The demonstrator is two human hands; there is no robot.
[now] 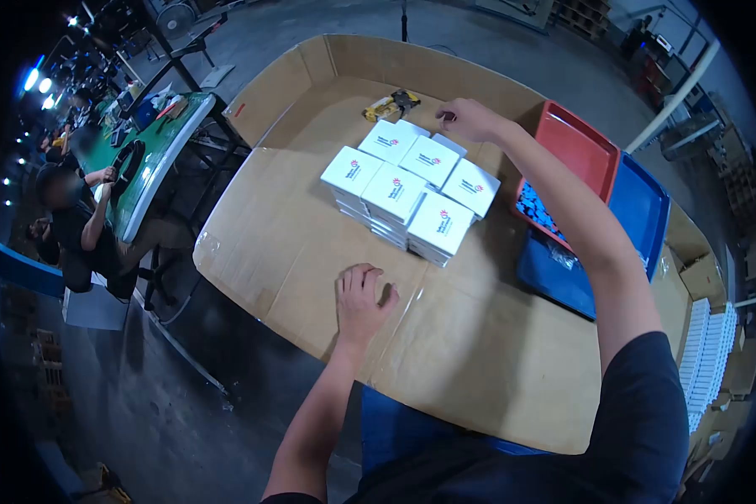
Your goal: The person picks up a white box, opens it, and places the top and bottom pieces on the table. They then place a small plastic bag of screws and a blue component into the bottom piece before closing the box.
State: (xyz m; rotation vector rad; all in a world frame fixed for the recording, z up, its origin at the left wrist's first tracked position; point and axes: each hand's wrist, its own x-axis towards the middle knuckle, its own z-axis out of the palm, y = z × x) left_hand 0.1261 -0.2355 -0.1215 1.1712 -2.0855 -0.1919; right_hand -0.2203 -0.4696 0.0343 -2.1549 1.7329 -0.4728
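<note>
Several small white boxes [395,191] with red-and-black print stand stacked in a block on the cardboard-covered table [311,227]. Just below the stack in view, my left hand [363,301] rests over the cardboard, fingers and thumb apart, holding nothing. My right hand [474,120] reaches past the far side of the stack. Its fingers are loosely bent with a gap to the thumb, and I see nothing in them. A yellow-and-black tape dispenser [391,105] lies to the left of that hand, apart from it.
At right, a red tray [575,143] and a blue tray [643,210] overlap; small blue pieces [536,208] lie in a red one, partly behind my arm. Cardboard walls [428,63] edge the table's far side. White strips [704,357] stand far right. A co-worker [92,218] sits left.
</note>
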